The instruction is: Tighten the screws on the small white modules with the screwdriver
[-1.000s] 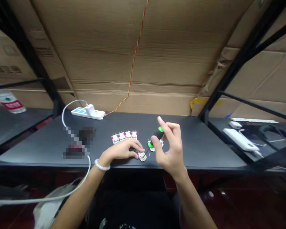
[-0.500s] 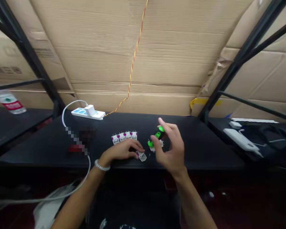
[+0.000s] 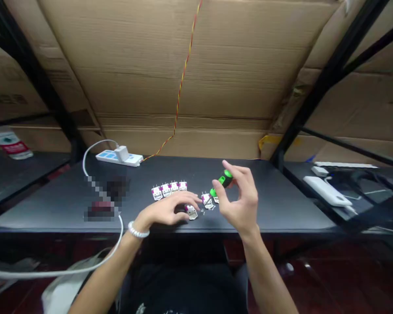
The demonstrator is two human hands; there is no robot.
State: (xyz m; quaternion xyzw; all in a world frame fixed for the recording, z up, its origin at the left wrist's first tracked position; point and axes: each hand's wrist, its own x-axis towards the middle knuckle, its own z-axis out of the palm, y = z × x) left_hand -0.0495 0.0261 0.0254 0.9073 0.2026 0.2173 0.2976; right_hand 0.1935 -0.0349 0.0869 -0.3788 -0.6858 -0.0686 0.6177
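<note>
Beyond the black bars at far left, a labelled bottle [image 3: 12,144] stands on a side shelf [image 3: 46,163], its contents too blurred to make out. On the dark table [image 3: 281,209], the left hand [image 3: 167,209] lies low, palm down, thumb and fingers parted around a small white-and-purple unit [image 3: 191,213]; whether it grips the unit cannot be told. The right hand [image 3: 239,203] is raised with its wrist bent back, thumb and forefinger closed on a green-and-black screwdriver [image 3: 225,178] whose shaft slants down to the left, over a second unit [image 3: 207,200]. Four similar units [image 3: 165,190] form a row beyond the left hand. One second earlier the shaft reached toward the unit by the left hand; now the screwdriver sits farther up and right, and the left fingers stretch out farther, leaving more of that unit exposed.
</note>
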